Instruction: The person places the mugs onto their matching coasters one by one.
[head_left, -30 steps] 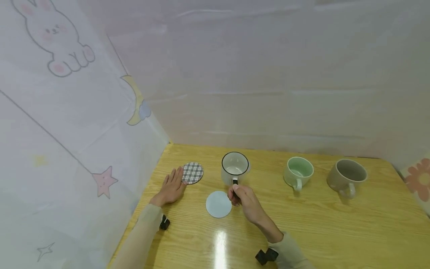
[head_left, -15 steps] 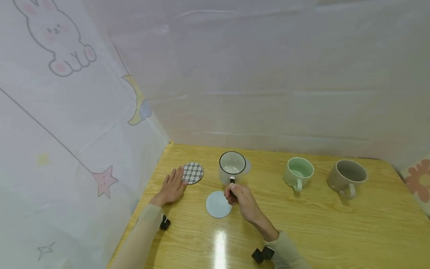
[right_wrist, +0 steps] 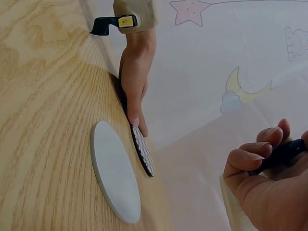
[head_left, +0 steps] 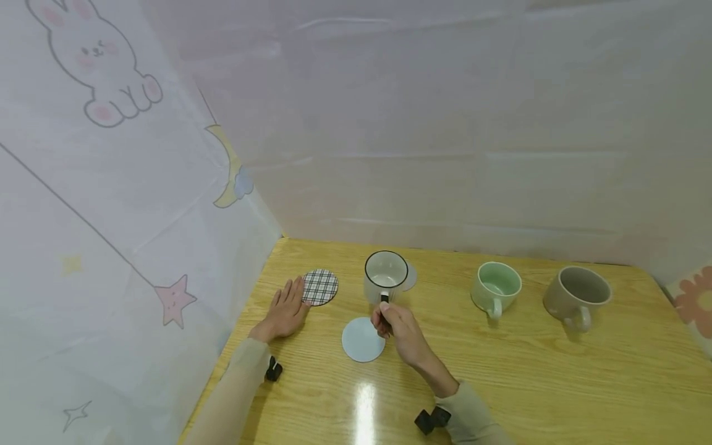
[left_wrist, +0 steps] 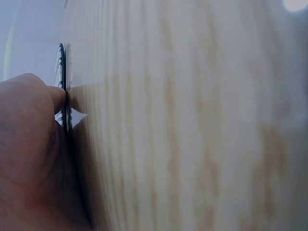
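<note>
My right hand (head_left: 408,340) grips the black handle of a white, black-rimmed mug (head_left: 385,272), which is upright. Whether its base touches the table is hard to tell. In the right wrist view, curled fingers wrap the dark handle (right_wrist: 284,156). My left hand (head_left: 283,316) lies palm down on the table with straight fingers, touching the edge of a round plaid coaster (head_left: 321,287). A plain pale round coaster (head_left: 363,340) lies in front of the mug, near my right hand. Another pale coaster (head_left: 411,277) is partly hidden behind the mug.
To the right stand a light green mug (head_left: 497,286) and a taupe mug (head_left: 578,293), handles toward me. The wooden table (head_left: 528,371) meets a printed cloth (head_left: 389,154) at the back and left.
My right hand and the black-rimmed mug have shifted slightly left, so more of the coaster behind it shows. In the last half second they barely move. The left hand stays put.
</note>
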`<state>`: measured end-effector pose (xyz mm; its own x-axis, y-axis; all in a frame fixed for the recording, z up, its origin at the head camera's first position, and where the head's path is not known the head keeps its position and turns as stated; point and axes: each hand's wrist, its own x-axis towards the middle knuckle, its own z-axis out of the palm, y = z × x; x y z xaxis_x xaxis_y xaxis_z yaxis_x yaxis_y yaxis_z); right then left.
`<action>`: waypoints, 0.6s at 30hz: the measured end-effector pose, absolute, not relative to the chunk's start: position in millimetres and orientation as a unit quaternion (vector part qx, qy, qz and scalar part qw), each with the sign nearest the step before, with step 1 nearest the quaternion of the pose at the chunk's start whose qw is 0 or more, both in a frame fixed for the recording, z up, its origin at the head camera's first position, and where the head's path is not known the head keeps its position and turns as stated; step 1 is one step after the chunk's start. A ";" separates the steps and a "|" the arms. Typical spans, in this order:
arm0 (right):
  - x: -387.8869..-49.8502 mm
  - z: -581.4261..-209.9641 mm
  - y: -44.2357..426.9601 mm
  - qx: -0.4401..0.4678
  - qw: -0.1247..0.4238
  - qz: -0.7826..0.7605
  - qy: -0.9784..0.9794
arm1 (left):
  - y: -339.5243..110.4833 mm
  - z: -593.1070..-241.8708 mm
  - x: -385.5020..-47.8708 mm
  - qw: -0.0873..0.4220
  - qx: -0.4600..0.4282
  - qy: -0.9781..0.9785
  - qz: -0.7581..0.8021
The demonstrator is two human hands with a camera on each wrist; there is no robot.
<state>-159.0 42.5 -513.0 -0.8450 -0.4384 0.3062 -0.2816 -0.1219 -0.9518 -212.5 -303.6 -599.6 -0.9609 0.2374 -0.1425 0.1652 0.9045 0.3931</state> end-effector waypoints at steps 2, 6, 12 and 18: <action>-160.1 -513.2 41.7 -0.273 0.059 -0.697 0.661 | -303.6 -599.9 -212.8 0.094 0.103 0.971 0.192; -162.0 -513.5 38.9 -0.266 0.067 -0.697 0.662 | -302.5 -598.4 -212.7 0.091 0.104 0.972 0.191; -165.5 -515.9 34.8 -0.272 0.067 -0.694 0.663 | -302.3 -597.6 -212.2 0.092 0.105 0.973 0.186; -168.1 -518.6 31.0 -0.277 0.067 -0.689 0.666 | -302.4 -597.0 -210.9 0.092 0.105 0.971 0.194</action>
